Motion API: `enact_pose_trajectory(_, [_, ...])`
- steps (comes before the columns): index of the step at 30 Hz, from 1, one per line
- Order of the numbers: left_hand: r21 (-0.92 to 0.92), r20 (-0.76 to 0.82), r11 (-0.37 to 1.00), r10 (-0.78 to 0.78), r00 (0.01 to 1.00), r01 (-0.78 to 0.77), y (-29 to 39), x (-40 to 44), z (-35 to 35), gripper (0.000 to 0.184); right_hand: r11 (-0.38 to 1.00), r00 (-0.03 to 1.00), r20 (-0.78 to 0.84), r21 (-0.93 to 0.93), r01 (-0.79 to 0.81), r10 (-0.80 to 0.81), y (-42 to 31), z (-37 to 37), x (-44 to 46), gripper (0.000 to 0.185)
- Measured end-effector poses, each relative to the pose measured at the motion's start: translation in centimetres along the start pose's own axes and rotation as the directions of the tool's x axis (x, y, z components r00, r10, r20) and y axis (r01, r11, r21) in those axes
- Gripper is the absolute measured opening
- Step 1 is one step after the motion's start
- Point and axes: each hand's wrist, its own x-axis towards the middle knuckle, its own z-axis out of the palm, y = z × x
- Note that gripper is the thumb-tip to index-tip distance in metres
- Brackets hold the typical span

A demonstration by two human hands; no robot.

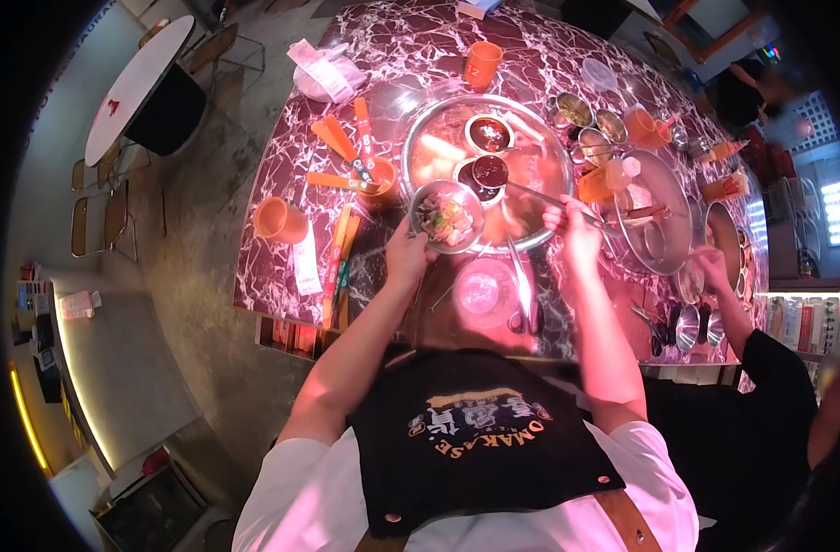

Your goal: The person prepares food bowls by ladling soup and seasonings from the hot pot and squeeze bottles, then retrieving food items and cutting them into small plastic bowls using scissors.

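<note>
My left hand (406, 250) is closed on the rim of a small metal bowl (448, 216) of chopped food, tilted above the near left edge of a large round tray (418, 138). My right hand (575, 225) grips the long handle of a ladle (490, 171). The ladle's cup, full of dark sauce, is over a sauce container (471, 191) in the tray. Behind it stands a second container of dark red sauce (490, 134). Food pieces lie around both containers.
Scissors (521, 294) and a clear round container (484, 290) lie nearest me. Orange cups (280, 219) and labelled sticks (335, 262) stand or lie at left. At right are a large metal dish (664, 244), small bowls (575, 110) and a co-worker's hand (710, 267).
</note>
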Motion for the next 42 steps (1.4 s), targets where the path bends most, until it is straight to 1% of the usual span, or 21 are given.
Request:
enact_pose_trajectory(3, [0.050, 0.001, 0.999, 0.015, 1.000, -0.015, -0.6, 1.7, 0.6, 0.044, 0.998, 0.997, 0.058, -0.007, 0.056, -0.055, -2.0, -0.9, -1.1, 0.027])
enact_pose_trajectory(5, [-0.004, -0.015, 1.000, 0.003, 1.000, -0.003, -1.6, 3.4, 1.3, 0.043, 0.996, 0.994, 0.077, -0.044, 0.078, -0.074, -2.5, -1.5, -1.9, 0.027])
enact_pose_trajectory(7, [0.048, 0.055, 0.983, 0.176, 0.983, -0.178, -1.7, 5.0, 2.3, 0.040, 0.987, 0.977, 0.156, -0.054, 0.155, -0.145, -3.0, -2.1, -2.5, 0.028])
enact_pose_trajectory(8, [0.077, 0.058, 0.993, 0.088, 0.994, -0.092, -1.3, 5.3, 3.0, 0.039, 0.987, 0.978, 0.155, -0.062, 0.152, -0.141, -3.1, -2.1, -3.0, 0.028])
enact_pose_trajectory(9, [0.072, 0.067, 0.993, 0.089, 0.994, -0.094, -0.9, 5.5, 3.8, 0.039, 0.983, 0.977, 0.162, -0.099, 0.157, -0.139, -3.0, -2.2, -3.3, 0.028])
enact_pose_trajectory(11, [-0.074, 0.128, 0.995, -0.059, 0.990, 0.069, 0.2, 5.3, 5.3, 0.039, 0.980, 0.969, 0.191, -0.091, 0.180, -0.160, -3.2, -2.0, -4.1, 0.028])
enact_pose_trajectory(12, [-0.050, 0.149, 0.995, -0.075, 0.986, 0.084, 0.1, 5.4, 5.7, 0.038, 0.973, 0.955, 0.222, -0.081, 0.217, -0.194, -2.9, -2.4, -4.3, 0.029])
enact_pose_trajectory(13, [-0.048, 0.151, 0.995, -0.078, 0.986, 0.086, -0.2, 5.2, 5.9, 0.038, 0.973, 0.956, 0.219, -0.081, 0.215, -0.193, -3.1, -2.5, -4.6, 0.029])
enact_pose_trajectory(16, [-0.062, 0.173, 0.998, 0.010, 0.985, 0.001, -0.6, 4.3, 5.6, 0.037, 0.865, 0.915, 0.256, -0.320, 0.385, -0.312, -4.5, -2.9, -5.9, 0.027])
enact_pose_trajectory(21, [-0.129, 0.134, 0.991, 0.003, 0.991, 0.015, 0.5, 4.4, 6.3, 0.038, 0.830, 0.886, 0.311, -0.340, 0.443, -0.345, -5.0, -4.2, -6.7, 0.025])
enact_pose_trajectory(23, [-0.132, 0.134, 0.990, -0.027, 0.991, 0.045, 0.0, 5.2, 6.9, 0.039, 0.736, 0.816, 0.398, -0.376, 0.563, -0.420, -5.2, -4.3, -6.9, 0.024])
enact_pose_trajectory(25, [-0.128, 0.208, 0.988, -0.060, 0.976, 0.088, -0.1, 5.1, 7.1, 0.037, 0.711, 0.812, 0.412, -0.411, 0.571, -0.414, -5.8, -4.5, -7.4, 0.024])
enact_pose_trajectory(27, [-0.154, 0.194, 0.979, -0.101, 0.976, 0.132, 0.2, 4.2, 7.2, 0.037, 0.469, 0.710, 0.516, -0.533, 0.704, -0.479, -6.8, -4.5, -7.9, 0.023])
enact_pose_trajectory(29, [-0.253, 0.250, 0.955, -0.092, 0.964, 0.157, 0.3, 3.4, 6.9, 0.034, 0.474, 0.707, 0.526, -0.524, 0.707, -0.473, -6.9, -4.7, -8.2, 0.023])
enact_pose_trajectory(32, [-0.183, 0.307, 0.970, -0.100, 0.947, 0.162, -0.4, 4.1, 6.3, 0.038, 0.364, 0.622, 0.598, -0.506, 0.782, -0.504, -6.4, -5.1, -7.9, 0.025])
enact_pose_trajectory(35, [-0.156, 0.201, 0.980, -0.087, 0.976, 0.119, 1.2, 2.4, 7.2, 0.045, 0.438, 0.692, 0.468, -0.544, 0.716, -0.550, -6.2, -5.3, -8.6, 0.026])
enact_pose_trajectory(36, [-0.096, 0.189, 0.991, -0.078, 0.979, 0.098, 0.3, 2.9, 6.5, 0.050, 0.356, 0.654, 0.460, -0.579, 0.733, -0.600, -5.7, -6.1, -8.2, 0.025])
enact_pose_trajectory(37, [-0.089, 0.208, 0.991, -0.082, 0.975, 0.103, 0.2, 2.8, 6.1, 0.050, 0.353, 0.660, 0.446, -0.593, 0.724, -0.605, -5.3, -6.9, -8.3, 0.025])
enact_pose_trajectory(39, [-0.055, 0.104, 0.996, -0.059, 0.993, 0.065, -0.2, 2.6, 5.7, 0.056, 0.391, 0.747, 0.382, -0.672, 0.629, -0.544, -4.7, -8.7, -8.8, 0.026])
enact_pose_trajectory(40, [-0.043, 0.117, 0.995, -0.083, 0.990, 0.088, 0.0, 2.8, 5.3, 0.060, 0.308, 0.725, 0.408, -0.709, 0.635, -0.555, -4.3, -9.7, -8.8, 0.028])
enact_pose_trajectory(42, [-0.069, 0.114, 0.990, -0.118, 0.986, 0.126, -0.1, 2.8, 5.3, 0.061, 0.294, 0.743, 0.401, -0.736, 0.609, -0.536, -3.7, -11.7, -9.6, 0.029])
